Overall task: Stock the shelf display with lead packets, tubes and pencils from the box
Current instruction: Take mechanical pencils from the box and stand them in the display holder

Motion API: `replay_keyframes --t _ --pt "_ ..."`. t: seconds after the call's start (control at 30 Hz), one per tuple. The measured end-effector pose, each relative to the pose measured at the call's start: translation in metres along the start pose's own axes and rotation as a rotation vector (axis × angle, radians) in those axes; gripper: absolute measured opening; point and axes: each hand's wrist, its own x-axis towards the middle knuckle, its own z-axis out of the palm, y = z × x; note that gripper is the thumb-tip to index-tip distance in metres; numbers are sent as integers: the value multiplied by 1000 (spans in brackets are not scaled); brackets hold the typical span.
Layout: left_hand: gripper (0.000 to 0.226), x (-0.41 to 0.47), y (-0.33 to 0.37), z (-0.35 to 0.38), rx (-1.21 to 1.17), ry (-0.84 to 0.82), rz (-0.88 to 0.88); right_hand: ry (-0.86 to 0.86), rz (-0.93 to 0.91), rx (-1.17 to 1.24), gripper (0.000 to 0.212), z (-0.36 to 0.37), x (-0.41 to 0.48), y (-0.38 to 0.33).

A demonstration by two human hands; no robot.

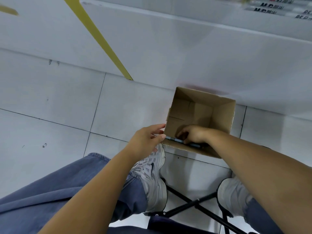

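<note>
An open brown cardboard box (221,114) stands on the tiled floor against the white shelf base. My right hand (192,134) reaches down inside it, fingers curled round several grey-blue pencils (179,140) lying along the near wall. My left hand (146,141) is at the box's near left corner, with fingers fairly straight and the thumb touching the pencils' left end. The rest of the box's bottom looks bare. Stocked lead packets (270,8) with black and red lettering show on the shelf at the top right.
The white shelf unit (168,48) fills the upper view, with a yellow strip (99,39) running down it diagonally. My legs in blue trousers and white shoes (152,174) straddle a black folding stool frame (194,205) just before the box.
</note>
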Motion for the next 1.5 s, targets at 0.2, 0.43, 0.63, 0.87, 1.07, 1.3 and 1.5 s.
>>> replay_keyframes --t 0.2,0.43,0.63,0.87,1.07,1.3,1.5 --pt "48 0 0 0 4 2 -2 -11 -19 -16 43 1 1 -1" --pt "50 -1 4 0 8 4 -17 28 19 -47 46 3 -1 -6" --pt "43 -5 17 -3 27 29 -54 251 -57 195 32 -13 -45 -20" --pt "54 -40 87 -3 111 102 194 458 -412 691 25 -37 -165 -55" --pt "25 -99 179 -8 -225 -128 455 754 -744 710 19 -35 -271 -106" --pt "21 -171 273 -18 -92 -117 706 1174 -913 480 21 -50 -390 -126" --pt "21 -207 346 -26 5 -69 884 1308 -1184 541 51 -86 -462 -131"
